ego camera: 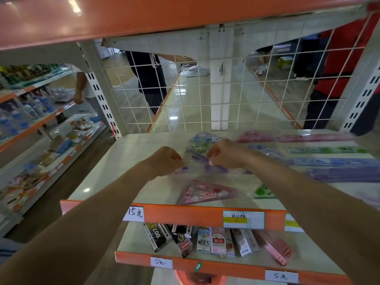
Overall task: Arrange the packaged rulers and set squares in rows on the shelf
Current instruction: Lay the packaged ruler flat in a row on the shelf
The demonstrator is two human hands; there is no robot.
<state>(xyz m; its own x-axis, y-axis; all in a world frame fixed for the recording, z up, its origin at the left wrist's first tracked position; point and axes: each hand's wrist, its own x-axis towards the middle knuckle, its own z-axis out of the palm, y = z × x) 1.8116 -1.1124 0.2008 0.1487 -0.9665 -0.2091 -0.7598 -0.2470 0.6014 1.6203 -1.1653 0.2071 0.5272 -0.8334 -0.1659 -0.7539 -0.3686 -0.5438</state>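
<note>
Nearest, a pink set-square packet (205,193) lies by the front lip of the shelf (115,161); just behind, left hand (164,161) and right hand (224,154) each pinch an end of the purple set-square packet (197,163), mid-shelf. Placing step, I'd say: next it needs lining up with the blue packet (202,140) behind, left of the ruler rows (339,161).

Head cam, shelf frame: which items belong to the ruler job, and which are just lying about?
Job: purple set-square pack, pinched by left hand and right hand; pink set-square pack; blue ruler pack; green ruler pack; shelf.
Lying about: boxed goods below; price tags; bottles at far left.
</note>
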